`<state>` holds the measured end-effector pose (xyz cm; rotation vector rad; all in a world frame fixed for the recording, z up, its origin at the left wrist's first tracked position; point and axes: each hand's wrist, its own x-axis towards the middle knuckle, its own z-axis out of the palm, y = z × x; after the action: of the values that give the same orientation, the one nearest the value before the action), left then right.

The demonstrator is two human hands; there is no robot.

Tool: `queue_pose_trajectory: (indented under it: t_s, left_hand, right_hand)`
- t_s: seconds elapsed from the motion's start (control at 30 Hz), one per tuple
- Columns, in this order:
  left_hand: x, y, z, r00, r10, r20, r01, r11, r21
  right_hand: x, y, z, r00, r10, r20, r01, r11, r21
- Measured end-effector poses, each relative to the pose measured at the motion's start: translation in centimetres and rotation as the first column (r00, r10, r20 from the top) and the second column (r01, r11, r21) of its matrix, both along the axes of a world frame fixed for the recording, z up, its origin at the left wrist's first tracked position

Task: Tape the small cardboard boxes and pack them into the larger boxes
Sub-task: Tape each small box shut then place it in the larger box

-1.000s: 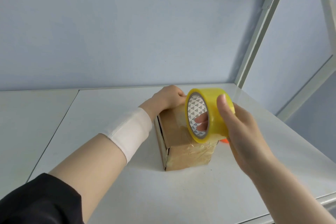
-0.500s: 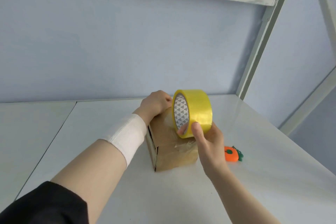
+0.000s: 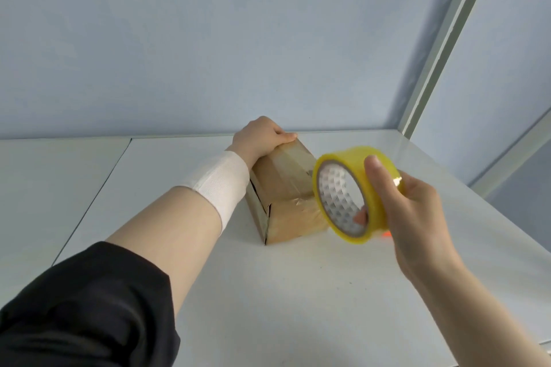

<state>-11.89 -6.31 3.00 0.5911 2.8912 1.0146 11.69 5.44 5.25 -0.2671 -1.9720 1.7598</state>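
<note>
The brown cardboard box lies on the white table, its top and near end glossy with tape (a dark gap shows at its left side flap), the left hand gripping its far end. The yellow tape roll, tilted, is held up just beside it in the right hand.

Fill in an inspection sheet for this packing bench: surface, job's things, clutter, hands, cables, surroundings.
Surface: white table, with a seam on its left.
Job's things: box on the table, glossy tape over its top and near end; tape roll held in the air to its right; no larger boxes seen.
Clutter: orange thing, mostly hidden behind the tape roll.
Hands: left hand grips the box's far top edge, with a bandage on the wrist; right hand holds the tape roll.
Cables: nothing seen.
Surroundings: blue wall; metal frame at right.
</note>
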Motion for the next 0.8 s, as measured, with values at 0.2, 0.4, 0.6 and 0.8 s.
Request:
queue_pose_trajectory:
  t_s: [0.2,0.4,0.6,0.8]
  left_hand:
    - [0.9,0.0,0.3,0.999,0.034,-0.037,-0.035,0.999,-0.025]
    - [2.3,0.3,1.3,0.982,-0.125,-0.144,0.094,0.974,-0.207]
    - [4.4,1.3,1.2,0.938,-0.344,-0.027,0.294,0.839,-0.459]
    - [4.3,1.8,2.2,0.926,-0.377,-0.011,0.326,0.815,-0.478]
  right_hand:
    - [3.1,0.0,-4.2,0.963,-0.078,0.257,0.054,0.994,0.1]
    - [1.6,0.0,-4.6,0.935,-0.075,0.348,0.056,0.996,0.066]
    - [1.1,-0.3,-4.1,0.939,0.026,0.342,-0.001,0.997,-0.073]
    - [1.0,-0.1,-3.7,0.93,0.125,0.347,-0.079,0.987,-0.143]
